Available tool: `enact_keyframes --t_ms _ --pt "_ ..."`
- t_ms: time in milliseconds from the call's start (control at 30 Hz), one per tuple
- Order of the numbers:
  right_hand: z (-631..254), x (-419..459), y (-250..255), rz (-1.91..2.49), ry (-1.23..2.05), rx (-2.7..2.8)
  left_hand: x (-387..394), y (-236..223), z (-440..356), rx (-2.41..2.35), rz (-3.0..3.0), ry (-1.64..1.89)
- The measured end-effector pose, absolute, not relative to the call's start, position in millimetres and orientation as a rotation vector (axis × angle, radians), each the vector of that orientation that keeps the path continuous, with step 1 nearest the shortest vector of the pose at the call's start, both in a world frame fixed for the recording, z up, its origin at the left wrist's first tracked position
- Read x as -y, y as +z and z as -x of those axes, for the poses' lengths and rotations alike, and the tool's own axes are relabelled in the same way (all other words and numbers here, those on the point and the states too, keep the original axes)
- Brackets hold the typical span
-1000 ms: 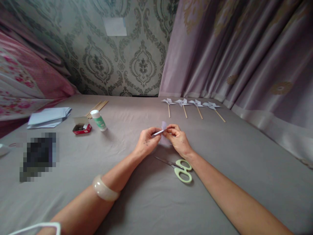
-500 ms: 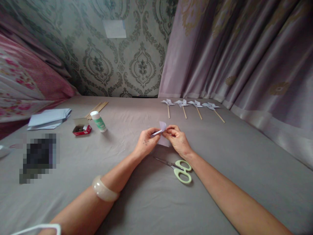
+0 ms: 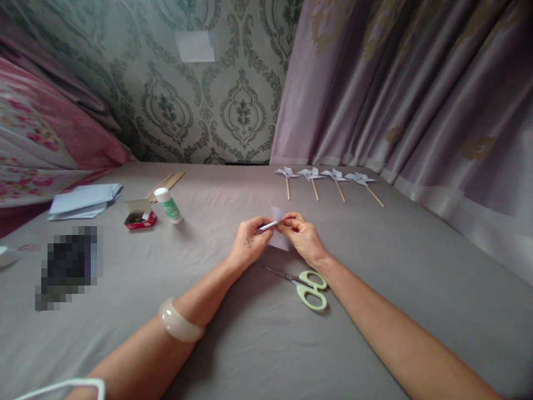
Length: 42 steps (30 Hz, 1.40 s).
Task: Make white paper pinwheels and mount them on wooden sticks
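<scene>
A pale, partly folded paper pinwheel [image 3: 278, 240] is held between both hands at the middle of the view. My left hand [image 3: 251, 240] pinches its left side, where a folded white edge sticks out between thumb and fingers. My right hand [image 3: 303, 238] is closed on the right side, its fingertips meeting near the paper's centre. Whether a small pin is between those fingertips I cannot make out. Just below the hands lie scissors [image 3: 307, 288] with light green handles, blades pointing left, by my right wrist.
Several finished pinwheels on sticks [image 3: 334, 175] lie in a row at the back right. Toward the left are a green-and-white glue stick [image 3: 169, 206], an open red box [image 3: 140, 219] of small items, wooden sticks [image 3: 166, 185] and stacked paper [image 3: 83, 201]. A blurred dark object [image 3: 69, 266] sits nearer.
Both hands keep their grip on the paper almost unmoved. The whole view has shifted very slightly; nothing was picked up or put down.
</scene>
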State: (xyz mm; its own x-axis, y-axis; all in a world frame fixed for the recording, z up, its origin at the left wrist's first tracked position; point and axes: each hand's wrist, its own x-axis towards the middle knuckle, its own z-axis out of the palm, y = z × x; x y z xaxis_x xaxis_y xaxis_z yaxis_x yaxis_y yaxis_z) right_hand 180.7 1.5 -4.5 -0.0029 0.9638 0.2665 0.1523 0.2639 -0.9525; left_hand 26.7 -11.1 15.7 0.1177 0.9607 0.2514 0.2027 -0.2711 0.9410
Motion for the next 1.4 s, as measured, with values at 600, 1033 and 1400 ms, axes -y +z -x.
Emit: enact_keyframes --t_ms 600,1033,1400 --pt "-178 0 -5 1.115 0.966 1.392 14 14 -29 -1.212 -1.663 1.226" --pt "-177 1 -4 1.117 0.975 1.352 15 26 -23 -1.178 -1.602 1.122" --pt "-189 -1 1 1.025 0.700 1.631 15 30 -17 -1.097 -1.579 1.002"
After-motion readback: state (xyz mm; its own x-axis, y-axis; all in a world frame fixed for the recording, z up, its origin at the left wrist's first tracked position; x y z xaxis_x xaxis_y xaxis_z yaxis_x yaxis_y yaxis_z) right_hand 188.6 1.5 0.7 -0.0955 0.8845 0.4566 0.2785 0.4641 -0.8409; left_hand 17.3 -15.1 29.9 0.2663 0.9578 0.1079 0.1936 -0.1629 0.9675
